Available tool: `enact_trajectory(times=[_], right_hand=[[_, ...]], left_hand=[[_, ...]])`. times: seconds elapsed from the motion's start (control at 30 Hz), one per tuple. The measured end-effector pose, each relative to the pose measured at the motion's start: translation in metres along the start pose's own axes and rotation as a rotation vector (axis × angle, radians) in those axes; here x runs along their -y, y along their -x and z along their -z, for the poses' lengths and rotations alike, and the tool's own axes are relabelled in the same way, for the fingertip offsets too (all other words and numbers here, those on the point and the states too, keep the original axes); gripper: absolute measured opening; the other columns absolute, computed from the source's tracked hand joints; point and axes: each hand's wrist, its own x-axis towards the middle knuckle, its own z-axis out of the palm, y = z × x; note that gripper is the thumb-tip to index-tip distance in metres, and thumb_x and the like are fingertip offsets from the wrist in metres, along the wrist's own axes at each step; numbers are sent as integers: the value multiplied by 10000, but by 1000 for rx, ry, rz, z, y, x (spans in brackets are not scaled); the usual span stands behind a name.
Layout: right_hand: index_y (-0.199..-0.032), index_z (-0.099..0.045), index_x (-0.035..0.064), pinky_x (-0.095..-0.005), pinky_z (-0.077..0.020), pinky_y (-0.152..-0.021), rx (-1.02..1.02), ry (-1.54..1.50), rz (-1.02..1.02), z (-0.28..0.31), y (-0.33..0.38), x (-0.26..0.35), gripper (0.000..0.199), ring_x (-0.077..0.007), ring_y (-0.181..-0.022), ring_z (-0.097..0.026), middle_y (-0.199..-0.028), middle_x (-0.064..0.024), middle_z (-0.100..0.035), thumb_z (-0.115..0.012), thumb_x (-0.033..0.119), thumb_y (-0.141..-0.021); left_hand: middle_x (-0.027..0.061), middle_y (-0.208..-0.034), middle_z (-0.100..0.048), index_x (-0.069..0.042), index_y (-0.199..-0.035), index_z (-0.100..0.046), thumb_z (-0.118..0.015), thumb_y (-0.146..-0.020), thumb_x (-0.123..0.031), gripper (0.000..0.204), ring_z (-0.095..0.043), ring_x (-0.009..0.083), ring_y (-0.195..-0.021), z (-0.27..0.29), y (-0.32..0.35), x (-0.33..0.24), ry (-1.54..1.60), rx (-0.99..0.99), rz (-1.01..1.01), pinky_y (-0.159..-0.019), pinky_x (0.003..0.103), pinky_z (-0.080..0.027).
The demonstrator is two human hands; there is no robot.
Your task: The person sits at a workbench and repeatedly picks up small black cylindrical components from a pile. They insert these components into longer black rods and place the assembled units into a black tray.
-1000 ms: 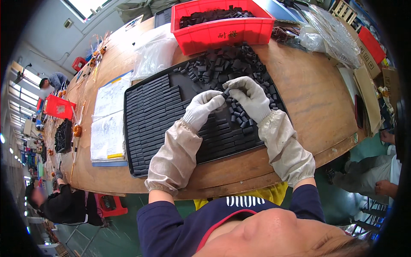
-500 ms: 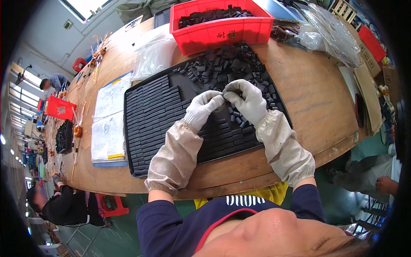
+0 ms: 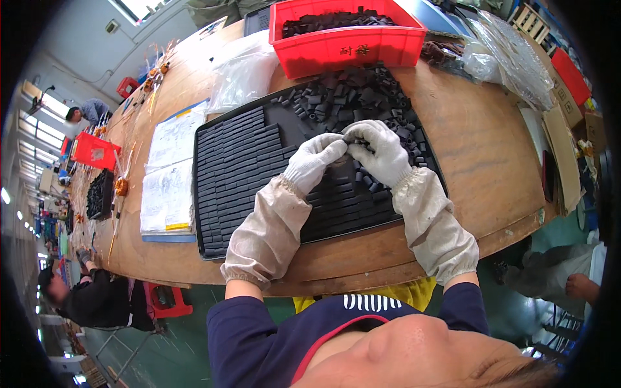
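My left hand (image 3: 314, 161) and my right hand (image 3: 380, 152), both in white gloves, meet fingertip to fingertip above a black tray (image 3: 284, 121). Both are closed in a pinch; whatever lies between the fingertips is too small and hidden to make out. Tight rows of small black pieces (image 3: 233, 169) fill the tray's left side and run along its near side under my left arm. Loose short black tubes and flat pieces (image 3: 362, 96) are heaped in the far right part, just beyond and beside my right hand.
Behind the tray stands a red plastic bin (image 3: 343, 61) of black pieces. To its left are clear plastic bags (image 3: 244, 81) and papers on a blue clipboard (image 3: 167, 194). Plastic packaging (image 3: 511, 61) and cardboard (image 3: 561, 149) lie right. Other people are at left and right.
The view has shifted slightly, so the table and tray sit a little higher and further right. My hands stay pinched together over the tray.
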Motion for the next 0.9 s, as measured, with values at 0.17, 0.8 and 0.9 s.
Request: enact_trajectory(times=[0.17, 0.8, 0.9], right_hand=[[-978, -698, 102, -429, -544, -873, 4, 49, 46, -1, 1, -4, 210, -321, -996, -669, -1030, -64, -714, -793, 77, -792], [-1048, -689, 118, -436, -529, -837, -297, 238, 137, 2, 0, -27, 226, -305, -929, -686, -976, -59, -720, -752, 46, -843], [-1056, -706, 121, -425, -540, -825, -393, 225, 51, 3, -2, -33, 213, -298, -902, -692, -966, -58, -728, -749, 47, -861]], left_hand=[[14, -1041, -716, -12, -1232, -690, -706, -1018, -254, 323, -628, 82, -958, -5, 0, -12, -252, -72, -45, -893, 252, -508], [153, -1467, -555, -293, -1199, -767, -741, -892, -337, 311, -520, 395, -1309, 144, -33, -38, -2096, -694, -235, -1080, 489, -452], [157, -1456, -558, -242, -1259, -727, -731, -880, -278, 381, -536, 385, -1289, 136, -36, -30, -1950, -787, -292, -1062, 488, -458]])
